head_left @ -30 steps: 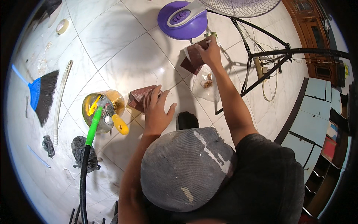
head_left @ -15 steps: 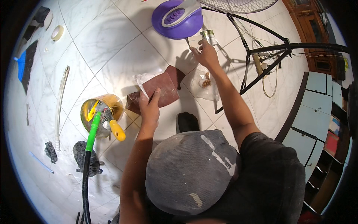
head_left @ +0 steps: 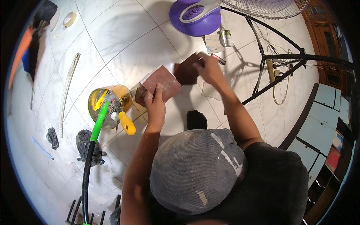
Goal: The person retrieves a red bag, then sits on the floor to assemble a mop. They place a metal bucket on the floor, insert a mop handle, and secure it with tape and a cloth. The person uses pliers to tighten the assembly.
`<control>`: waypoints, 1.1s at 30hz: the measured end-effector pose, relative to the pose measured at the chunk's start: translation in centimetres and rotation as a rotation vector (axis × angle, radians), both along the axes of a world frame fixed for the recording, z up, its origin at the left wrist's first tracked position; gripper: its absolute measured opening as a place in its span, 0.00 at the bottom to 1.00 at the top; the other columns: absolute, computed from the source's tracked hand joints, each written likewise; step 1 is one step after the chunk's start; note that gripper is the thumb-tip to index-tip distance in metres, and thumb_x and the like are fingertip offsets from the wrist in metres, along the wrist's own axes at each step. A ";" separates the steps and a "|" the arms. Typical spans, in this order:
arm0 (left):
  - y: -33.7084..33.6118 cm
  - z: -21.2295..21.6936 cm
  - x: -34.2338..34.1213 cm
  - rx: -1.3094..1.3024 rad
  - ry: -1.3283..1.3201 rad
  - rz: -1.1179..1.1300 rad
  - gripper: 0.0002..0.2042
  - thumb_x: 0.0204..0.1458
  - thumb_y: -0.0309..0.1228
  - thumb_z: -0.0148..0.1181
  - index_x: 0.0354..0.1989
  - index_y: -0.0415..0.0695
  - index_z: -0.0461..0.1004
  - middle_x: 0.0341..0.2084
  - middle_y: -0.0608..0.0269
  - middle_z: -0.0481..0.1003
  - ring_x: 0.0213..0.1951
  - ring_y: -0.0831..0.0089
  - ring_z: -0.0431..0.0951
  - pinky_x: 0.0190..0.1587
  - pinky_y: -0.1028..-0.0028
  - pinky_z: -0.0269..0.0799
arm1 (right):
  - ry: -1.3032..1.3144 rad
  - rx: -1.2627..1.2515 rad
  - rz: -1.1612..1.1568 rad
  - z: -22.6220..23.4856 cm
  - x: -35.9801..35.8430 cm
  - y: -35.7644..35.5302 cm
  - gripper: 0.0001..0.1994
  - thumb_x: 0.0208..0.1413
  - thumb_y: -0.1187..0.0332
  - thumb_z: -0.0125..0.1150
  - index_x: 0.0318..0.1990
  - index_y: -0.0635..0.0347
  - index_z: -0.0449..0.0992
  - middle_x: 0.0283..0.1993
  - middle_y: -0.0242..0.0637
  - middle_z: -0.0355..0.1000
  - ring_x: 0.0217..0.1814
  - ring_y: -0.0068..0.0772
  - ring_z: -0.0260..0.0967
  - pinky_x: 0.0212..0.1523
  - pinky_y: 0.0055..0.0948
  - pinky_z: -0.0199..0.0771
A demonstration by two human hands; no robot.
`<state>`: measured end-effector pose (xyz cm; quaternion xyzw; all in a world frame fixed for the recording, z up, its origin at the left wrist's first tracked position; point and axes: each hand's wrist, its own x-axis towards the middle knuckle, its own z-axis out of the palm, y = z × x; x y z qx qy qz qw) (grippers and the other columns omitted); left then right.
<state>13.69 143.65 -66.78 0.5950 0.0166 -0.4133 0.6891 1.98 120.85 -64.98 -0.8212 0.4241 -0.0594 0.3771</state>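
My left hand (head_left: 155, 108) grips a reddish-brown sandpaper sheet (head_left: 165, 80), thumb on top, with a whitish edge showing beneath it. Another brown piece (head_left: 140, 96) pokes out at the left, below this sheet. Slightly blurred, my right hand (head_left: 210, 69) has its fingers closed at the upper right edge of a darker brown sandpaper sheet (head_left: 186, 71). That darker sheet is tilted and partly behind the left hand's sheet. Close beyond the right hand lies a small red and black stick-like object (head_left: 218, 59). A clear plastic bag (head_left: 213, 92) is mostly hidden by my right forearm.
On the left stands a yellowish tub (head_left: 123, 93) holding yellow- and green-handled tools. A purple fan base (head_left: 197, 18) and black metal stand (head_left: 283, 58) are ahead and right. A tape roll (head_left: 69, 19), pale tube (head_left: 69, 90) and dark bag (head_left: 89, 148) lie leftward.
My right hand has come back from beside the purple base to the darker sandpaper, now raised in its fingers. My left hand still holds its sheet. An orange shape has appeared far left.
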 end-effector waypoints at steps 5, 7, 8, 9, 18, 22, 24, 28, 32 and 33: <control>-1.2 0.3 0.4 0.048 0.129 0.038 0.18 0.71 0.39 0.57 0.57 0.36 0.77 0.57 0.60 0.76 0.53 0.75 0.76 0.61 0.71 0.71 | -0.468 0.657 -0.010 8.3 0.7 -0.1 0.15 0.60 0.68 0.71 0.50 0.67 0.78 0.39 0.47 0.82 0.43 0.35 0.82 0.45 0.34 0.80; -3.3 3.5 0.0 -0.248 0.313 0.102 0.18 0.71 0.39 0.56 0.58 0.36 0.77 0.59 0.58 0.75 0.55 0.74 0.76 0.61 0.69 0.72 | -0.346 0.412 0.087 6.2 1.1 1.9 0.15 0.58 0.66 0.75 0.46 0.67 0.78 0.37 0.38 0.80 0.38 0.24 0.77 0.41 0.27 0.77; -3.9 5.1 0.0 -0.389 0.399 0.146 0.18 0.71 0.39 0.56 0.58 0.36 0.77 0.60 0.57 0.75 0.56 0.74 0.76 0.60 0.69 0.73 | -0.230 0.214 0.167 5.5 1.9 2.7 0.13 0.58 0.67 0.75 0.43 0.65 0.78 0.38 0.33 0.79 0.37 0.21 0.75 0.41 0.26 0.76; -4.5 5.7 0.0 -0.436 0.156 0.049 0.18 0.71 0.37 0.57 0.60 0.35 0.75 0.58 0.55 0.76 0.57 0.72 0.77 0.59 0.69 0.74 | -0.212 0.159 0.179 5.5 2.0 2.5 0.16 0.57 0.64 0.77 0.43 0.65 0.78 0.37 0.33 0.78 0.37 0.21 0.74 0.41 0.26 0.76; -1.8 1.2 -0.4 -0.070 -0.263 -0.055 0.17 0.67 0.31 0.61 0.59 0.33 0.75 0.49 0.57 0.81 0.51 0.73 0.79 0.57 0.72 0.72 | 0.332 -0.655 0.044 -8.1 -1.1 -11.4 0.26 0.61 0.56 0.66 0.53 0.75 0.71 0.47 0.63 0.76 0.49 0.61 0.78 0.49 0.51 0.81; -0.8 0.3 -0.3 0.003 -0.311 -0.024 0.17 0.67 0.31 0.61 0.59 0.34 0.76 0.49 0.58 0.82 0.50 0.74 0.79 0.56 0.71 0.73 | 0.238 -0.815 0.060 -9.5 0.7 -8.8 0.12 0.62 0.68 0.58 0.47 0.68 0.72 0.36 0.59 0.79 0.39 0.64 0.80 0.41 0.57 0.81; -0.7 0.2 -0.2 -0.002 -0.283 -0.016 0.17 0.66 0.31 0.61 0.59 0.34 0.76 0.49 0.59 0.82 0.50 0.74 0.79 0.56 0.71 0.73 | 0.340 -0.706 0.100 -8.4 0.9 -9.4 0.09 0.61 0.72 0.55 0.46 0.67 0.72 0.35 0.58 0.79 0.36 0.64 0.80 0.38 0.58 0.81; -0.3 0.3 -0.1 0.016 -0.301 0.005 0.16 0.66 0.32 0.62 0.57 0.34 0.77 0.49 0.60 0.82 0.50 0.74 0.79 0.55 0.71 0.73 | -0.101 -0.558 0.024 1.2 1.6 -8.1 0.14 0.56 0.72 0.54 0.47 0.66 0.80 0.39 0.58 0.81 0.38 0.57 0.81 0.42 0.48 0.81; -0.8 -0.7 0.0 -0.015 -0.216 0.038 0.16 0.66 0.33 0.62 0.56 0.34 0.78 0.47 0.60 0.82 0.48 0.73 0.79 0.53 0.70 0.74 | 0.051 0.260 0.194 1.3 0.9 -9.3 0.21 0.55 0.66 0.65 0.56 0.65 0.80 0.44 0.53 0.82 0.44 0.50 0.82 0.47 0.42 0.81; -1.2 -0.8 -0.2 -0.031 -0.194 0.034 0.16 0.67 0.33 0.62 0.56 0.34 0.78 0.46 0.60 0.82 0.47 0.73 0.80 0.53 0.70 0.74 | 0.050 0.123 0.264 -0.3 0.3 -9.7 0.24 0.54 0.63 0.67 0.57 0.64 0.79 0.47 0.55 0.82 0.47 0.51 0.81 0.50 0.43 0.81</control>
